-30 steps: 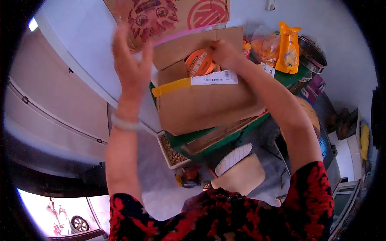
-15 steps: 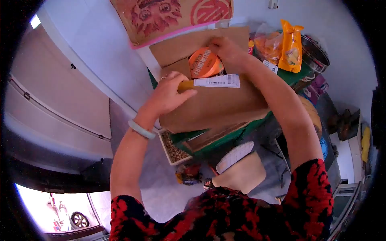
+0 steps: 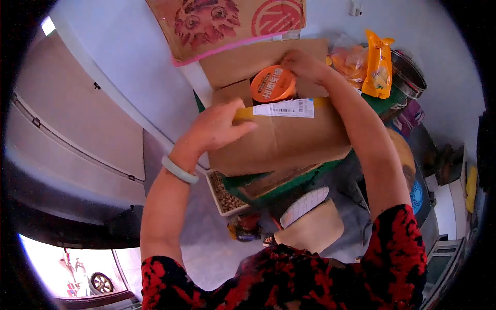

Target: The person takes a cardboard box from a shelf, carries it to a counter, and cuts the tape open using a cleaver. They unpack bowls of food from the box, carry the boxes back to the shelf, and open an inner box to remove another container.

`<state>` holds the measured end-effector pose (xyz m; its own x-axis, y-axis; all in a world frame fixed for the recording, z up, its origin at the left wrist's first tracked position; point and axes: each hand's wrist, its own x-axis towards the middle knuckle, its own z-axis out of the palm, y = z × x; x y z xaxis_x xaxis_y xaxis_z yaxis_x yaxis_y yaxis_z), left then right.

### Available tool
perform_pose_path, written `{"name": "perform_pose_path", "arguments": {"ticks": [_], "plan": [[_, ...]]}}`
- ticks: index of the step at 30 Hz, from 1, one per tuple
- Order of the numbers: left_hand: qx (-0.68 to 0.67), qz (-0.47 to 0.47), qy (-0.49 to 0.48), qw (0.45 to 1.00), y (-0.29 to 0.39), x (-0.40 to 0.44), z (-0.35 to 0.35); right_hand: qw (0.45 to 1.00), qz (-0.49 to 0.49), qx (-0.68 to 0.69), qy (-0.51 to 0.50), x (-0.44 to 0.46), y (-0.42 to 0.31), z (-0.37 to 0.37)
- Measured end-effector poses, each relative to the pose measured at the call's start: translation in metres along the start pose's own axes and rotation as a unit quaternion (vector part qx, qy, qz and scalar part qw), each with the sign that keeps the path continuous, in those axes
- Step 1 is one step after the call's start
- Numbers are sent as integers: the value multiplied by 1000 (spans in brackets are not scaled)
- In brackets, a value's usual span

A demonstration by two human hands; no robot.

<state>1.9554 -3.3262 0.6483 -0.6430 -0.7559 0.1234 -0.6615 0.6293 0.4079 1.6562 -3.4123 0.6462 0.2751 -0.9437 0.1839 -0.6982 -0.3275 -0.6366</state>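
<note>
An open cardboard box (image 3: pixel 289 142) stands on a green surface, its front flap edged with yellow tape and a white label (image 3: pixel 284 108). Inside it sits a round tub with an orange lid (image 3: pixel 274 83). My left hand (image 3: pixel 219 124) grips the left part of the front flap's taped edge, thumb in front and fingers behind. At the back right of the tub is my right hand (image 3: pixel 305 66), its fingers bent down against the tub's rim; the fingertips are partly hidden.
Behind the box stands a printed cardboard sheet (image 3: pixel 222 23). To the right are an orange packet (image 3: pixel 378 64) and a round metal sieve (image 3: pixel 409 75). Below lie a white tray of small brown things (image 3: pixel 226 196) and a chair (image 3: pixel 312 227).
My left hand has come down from the air at the left onto the box's front flap. My right hand stays by the tub. The view has shifted slightly.
</note>
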Motion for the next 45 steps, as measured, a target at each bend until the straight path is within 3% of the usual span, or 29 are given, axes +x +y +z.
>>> {"name": "perform_pose_path", "arguments": {"ticks": [1,3,5,7,8,11,12,14,15,16,18,19,20,23,25,29,32,35,38,41,44,45], "plan": [[11,4,-19,1000,1,2,-4,1000,6,1,6,4,11,1],[29,8,-51,998,0,6,-8,985,-138,-93,42,7,30,3],[46,10,-73,996,-1,9,-10,987,-143,5,69,3,42,0],[52,11,-73,996,-1,10,-10,955,-6,286,80,-17,26,-12],[53,12,-74,996,0,12,-9,958,60,278,41,-29,4,-31],[70,-20,-86,994,3,15,-8,950,77,298,50,-29,18,-38],[74,-22,-84,993,5,16,-9,947,6,319,51,-24,26,-35],[81,-33,-78,993,8,11,-10,914,32,385,127,-38,25,-40],[93,-42,-56,993,6,8,-8,893,45,416,165,-49,13,-44],[104,-50,-32,993,-1,6,-2,894,4,427,137,-65,12,-59],[106,-33,58,992,-22,2,16,864,60,411,284,-106,-11,-73],[97,-8,122,988,-41,0,26,849,47,426,309,-121,6,-78],[87,16,187,978,-57,-1,31,833,34,441,331,-136,28,-83],[-52,-118,304,944,-86,5,23,810,56,461,357,-203,31,-56],[-156,-122,315,928,-117,18,27,794,91,472,372,-240,20,-30],[-308,-109,277,904,-122,41,31,670,176,541,477,-297,35,19],[-314,-144,261,902,-105,52,32,626,104,674,379,-310,35,41],[-268,-147,312,900,-109,59,42,739,156,549,359,-295,15,54],[-150,-161,284,933,-118,57,61,770,125,539,319,-277,17,54],[-324,-184,256,892,-103,39,63,776,114,543,300,-265,16,57],[-506,-158,165,832,-101,16,63,789,105,538,278,-265,14,53],[-491,-161,201,833,-92,7,64,789,100,542,271,-263,20,54]]}}
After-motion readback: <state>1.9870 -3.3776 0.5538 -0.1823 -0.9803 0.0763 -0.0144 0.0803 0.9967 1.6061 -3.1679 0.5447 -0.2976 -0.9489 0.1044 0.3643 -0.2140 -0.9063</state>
